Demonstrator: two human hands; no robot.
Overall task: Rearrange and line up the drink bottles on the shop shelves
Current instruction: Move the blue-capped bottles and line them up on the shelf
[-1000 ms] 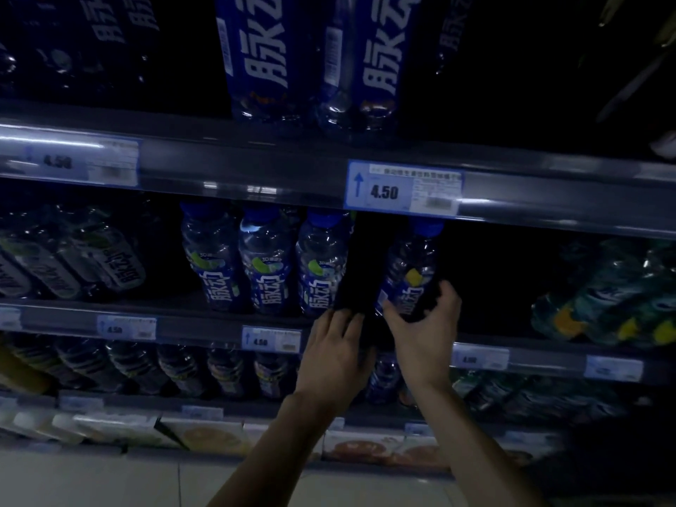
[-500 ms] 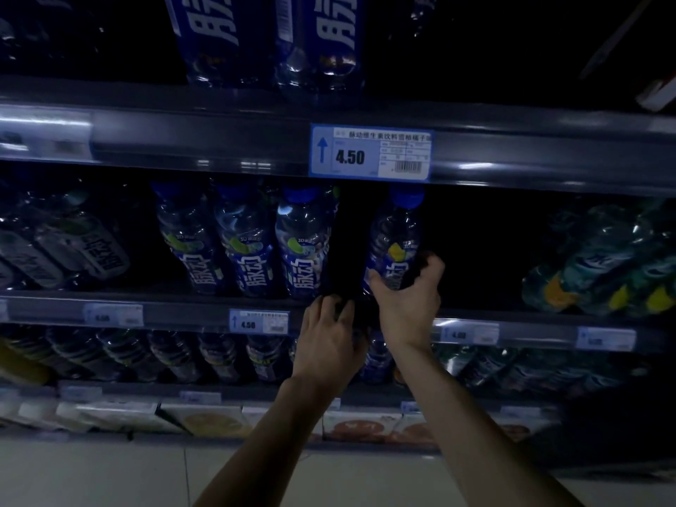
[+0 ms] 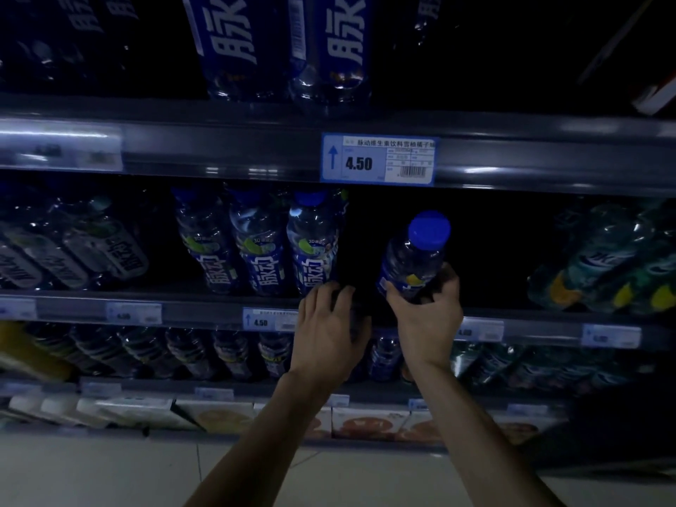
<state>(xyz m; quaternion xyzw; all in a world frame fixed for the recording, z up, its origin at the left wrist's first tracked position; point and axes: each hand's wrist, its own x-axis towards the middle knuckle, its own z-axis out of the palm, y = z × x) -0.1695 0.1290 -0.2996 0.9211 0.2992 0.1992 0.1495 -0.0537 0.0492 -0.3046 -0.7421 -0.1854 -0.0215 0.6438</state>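
On the middle shelf [image 3: 190, 309], three blue-capped bottles with blue labels [image 3: 256, 250] stand side by side. To their right, past a dark gap, my right hand [image 3: 426, 316] grips the lower body of a single blue-capped bottle [image 3: 411, 258], which leans out over the shelf's front edge towards me. My left hand [image 3: 327, 327] rests on that edge, just below the right-most of the three bottles, fingers bent over the rail; it holds nothing that I can make out.
Large blue bottles [image 3: 278, 49] stand on the top shelf above a 4.50 price tag [image 3: 378, 161]. Clear bottles [image 3: 73, 250] lie left, green-labelled ones [image 3: 603, 265] right. Dark bottles [image 3: 175, 349] fill the lower shelf, flat boxes [image 3: 369, 422] below.
My right hand has closed round the single bottle and drawn it forward, so it now tips out of the shelf. My left hand has stayed at the shelf edge.
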